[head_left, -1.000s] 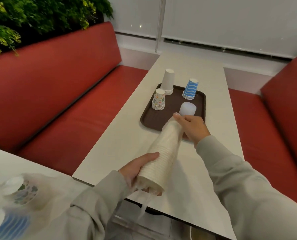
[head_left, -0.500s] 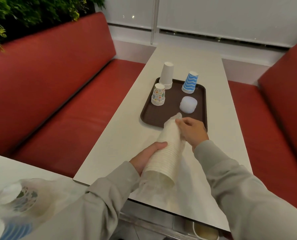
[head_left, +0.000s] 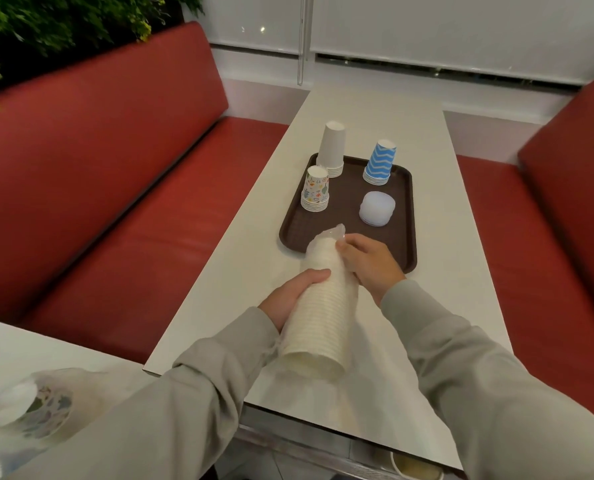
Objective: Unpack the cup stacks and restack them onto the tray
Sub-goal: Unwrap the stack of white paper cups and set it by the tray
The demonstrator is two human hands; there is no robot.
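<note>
1. Wrapped cup stack (head_left: 318,306) now drawn back from the tray (head_left: 406,216) toward the table's near edge; unwrapping apparently underway.
2. Left hand (head_left: 290,294) curled around the stack's middle; right hand (head_left: 370,261) pinching the plastic wrap (head_left: 333,233) at its tip.
3. Wrap faint and hard to trace; bagged cups (head_left: 36,407) at lower left blurred.
</note>
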